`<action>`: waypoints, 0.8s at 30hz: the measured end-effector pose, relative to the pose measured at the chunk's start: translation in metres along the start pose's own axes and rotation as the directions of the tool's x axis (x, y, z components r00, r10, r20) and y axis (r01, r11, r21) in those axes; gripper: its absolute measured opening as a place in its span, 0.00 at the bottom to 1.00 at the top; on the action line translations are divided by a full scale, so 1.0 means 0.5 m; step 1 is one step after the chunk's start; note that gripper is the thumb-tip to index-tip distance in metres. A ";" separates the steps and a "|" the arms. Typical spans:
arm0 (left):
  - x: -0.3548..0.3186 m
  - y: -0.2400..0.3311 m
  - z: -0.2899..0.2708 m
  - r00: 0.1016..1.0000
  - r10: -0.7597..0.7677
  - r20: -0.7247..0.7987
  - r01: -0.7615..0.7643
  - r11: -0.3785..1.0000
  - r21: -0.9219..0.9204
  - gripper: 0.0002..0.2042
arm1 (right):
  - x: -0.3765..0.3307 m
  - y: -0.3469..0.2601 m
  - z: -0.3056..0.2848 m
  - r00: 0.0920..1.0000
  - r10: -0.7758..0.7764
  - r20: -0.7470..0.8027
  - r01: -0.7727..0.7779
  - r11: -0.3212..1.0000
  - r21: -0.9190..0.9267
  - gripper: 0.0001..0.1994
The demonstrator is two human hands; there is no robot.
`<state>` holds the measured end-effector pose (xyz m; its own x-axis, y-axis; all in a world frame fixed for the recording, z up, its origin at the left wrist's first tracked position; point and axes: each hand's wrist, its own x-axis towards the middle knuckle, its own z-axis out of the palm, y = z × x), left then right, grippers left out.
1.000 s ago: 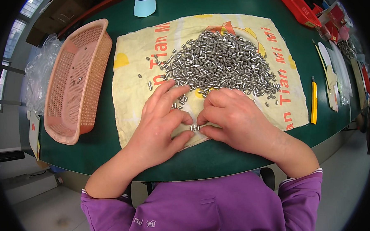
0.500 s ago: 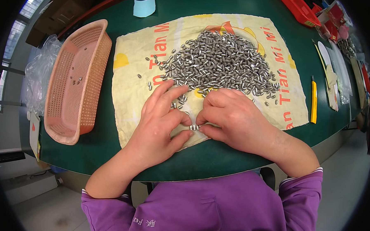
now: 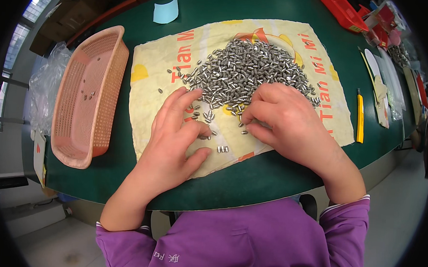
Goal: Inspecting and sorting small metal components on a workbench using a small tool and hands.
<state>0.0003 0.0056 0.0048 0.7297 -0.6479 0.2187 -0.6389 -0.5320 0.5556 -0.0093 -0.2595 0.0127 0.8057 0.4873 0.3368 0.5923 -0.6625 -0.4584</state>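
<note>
A big heap of small silver metal pieces (image 3: 255, 71), short ribbed cylinders, lies on a pale yellow printed cloth (image 3: 153, 107). Close to the cloth's near edge, a short row of the pieces (image 3: 223, 149) lies side by side, touched by neither hand. My left hand (image 3: 168, 136) is open just left of that row, thumb and index finger apart, with loose pieces by the index fingertip. At the near side of the heap, my right hand (image 3: 284, 120) has its fingers curled and thumb close to index; loose pieces (image 3: 244, 132) lie at the tips. Whatever it pinches is hidden.
A pink plastic basket (image 3: 108, 105) with a few pieces inside stands at the left, beside a clear plastic bag (image 3: 46, 83). A yellow cutter knife (image 3: 360, 116) lies right of the cloth. A blue paper (image 3: 166, 11) and a red tray (image 3: 343, 12) are farther back on the green table (image 3: 197, 195).
My hands have parted, leaving the row of pieces that was between their fingertips on the cloth. The right moved up and right to the heap; the left shifted slightly left.
</note>
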 end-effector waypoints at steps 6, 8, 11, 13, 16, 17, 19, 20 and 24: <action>-0.003 -0.004 -0.004 1.000 0.008 0.029 -0.011 0.996 0.093 0.14 | -0.005 -0.005 0.004 0.998 -0.009 0.054 0.007 1.000 0.025 0.04; -0.002 -0.004 -0.001 1.000 -0.008 0.029 0.006 0.997 0.071 0.13 | -0.006 -0.006 0.006 0.998 -0.013 0.061 0.012 1.000 0.019 0.05; -0.003 -0.004 -0.001 1.000 -0.016 0.024 0.013 0.996 0.090 0.14 | -0.008 -0.007 0.009 0.996 0.002 0.086 -0.002 1.000 -0.001 0.05; -0.003 -0.006 0.006 1.000 -0.023 -0.001 0.023 0.997 0.071 0.14 | -0.007 -0.012 0.010 0.992 0.063 0.113 -0.060 0.998 -0.032 0.06; 0.000 -0.013 0.023 0.999 -0.034 -0.033 0.035 0.999 0.025 0.13 | -0.010 -0.011 0.017 0.994 0.012 0.111 -0.014 1.000 0.016 0.05; -0.001 -0.014 0.025 0.998 -0.043 -0.041 0.043 0.999 0.006 0.13 | -0.010 -0.012 0.018 0.994 0.012 0.111 -0.014 1.000 0.017 0.05; -0.001 -0.014 0.024 0.998 -0.039 -0.041 0.039 0.999 0.008 0.13 | -0.011 -0.015 0.020 0.993 -0.020 0.116 0.015 0.999 0.040 0.06; 0.000 -0.015 0.025 0.999 -0.031 -0.040 0.031 0.999 0.006 0.12 | -0.011 -0.016 0.020 0.993 -0.018 0.117 0.013 0.999 0.041 0.06; -0.001 -0.003 0.015 1.000 0.010 -0.001 -0.010 1.000 0.027 0.12 | -0.010 -0.014 0.019 0.992 -0.006 0.129 -0.007 0.995 0.102 0.08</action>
<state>-0.0010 0.0024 -0.0019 0.7236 -0.6525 0.2249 -0.6523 -0.5400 0.5319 -0.0174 -0.2518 0.0065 0.7954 0.5606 0.2305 0.5833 -0.6047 -0.5423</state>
